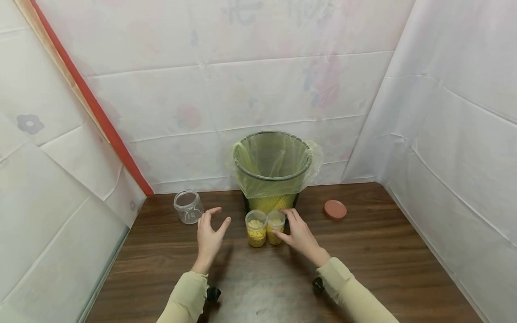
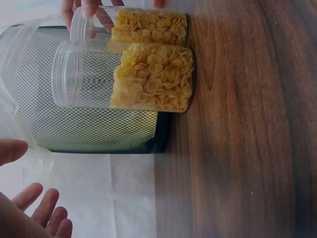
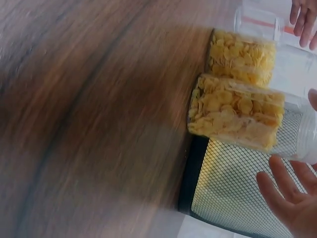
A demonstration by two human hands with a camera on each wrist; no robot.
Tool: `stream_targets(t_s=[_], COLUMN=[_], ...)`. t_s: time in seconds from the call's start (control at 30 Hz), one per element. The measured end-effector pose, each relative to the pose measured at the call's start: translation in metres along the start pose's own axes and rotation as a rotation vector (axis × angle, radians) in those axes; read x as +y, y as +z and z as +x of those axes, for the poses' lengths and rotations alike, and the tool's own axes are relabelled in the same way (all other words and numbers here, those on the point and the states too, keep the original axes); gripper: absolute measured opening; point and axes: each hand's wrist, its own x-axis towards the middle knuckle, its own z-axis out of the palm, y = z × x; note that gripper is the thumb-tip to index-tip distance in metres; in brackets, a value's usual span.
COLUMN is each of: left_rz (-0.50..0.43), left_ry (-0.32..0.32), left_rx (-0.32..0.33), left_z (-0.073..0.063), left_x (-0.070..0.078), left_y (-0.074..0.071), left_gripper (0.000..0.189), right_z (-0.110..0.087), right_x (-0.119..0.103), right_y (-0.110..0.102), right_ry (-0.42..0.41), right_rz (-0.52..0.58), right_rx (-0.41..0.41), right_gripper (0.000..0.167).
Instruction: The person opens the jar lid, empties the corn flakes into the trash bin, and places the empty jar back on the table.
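Two clear plastic jars partly filled with yellow cornflakes stand side by side, lidless: a left jar (image 1: 256,233) and a right jar (image 1: 275,231). My right hand (image 1: 300,235) spreads thumb and fingers about the right jar's upper part. In the right wrist view, its fingers (image 3: 285,186) are loosely bent close by the jar's rim. My left hand (image 1: 210,235) hovers left of the jars, thumb and fingers apart, holding nothing. Seen from the left wrist, the left jar (image 2: 148,79) is nearer, and the right hand's fingertips show behind the right jar (image 2: 151,26).
A mesh bin (image 1: 272,179) lined with a yellowish bag stands right behind the jars. An empty clear jar (image 1: 188,208) is at the left, close to the left fingertips. A reddish round lid (image 1: 335,209) lies at the right. Fabric walls (image 1: 258,98) enclose the wooden table (image 1: 258,287).
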Motion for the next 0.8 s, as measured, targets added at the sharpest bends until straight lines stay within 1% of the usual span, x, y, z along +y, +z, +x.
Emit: stream_targets(t_s=[0.23,0.47,0.7,0.8], left_rz=[0.000,-0.008,-0.012,-0.018], left_ry=[0.005,0.008,0.005,0.005], left_rx=[-0.021,-0.038,-0.057,-0.069], left_z=[-0.004,-0.006,-0.009,-0.009], left_x=[0.002,0.009,0.010,0.012], left_y=[0.003,0.004,0.005,0.004], left_gripper=[0.042,0.041,0.041,0.041], right_z=[0.001,0.002,0.001,0.000], right_x=[-0.001,-0.003,-0.005,-0.005], right_y=[0.007,0.007,0.006,0.002], right_ry=[0.041,0.080,0.078,0.080], right_rz=[-0.005,0.013,0.032,0.061], right_rx=[0.029,0.026,0.029,0.040], right_gripper=[0.063,0.060,0.061,0.061])
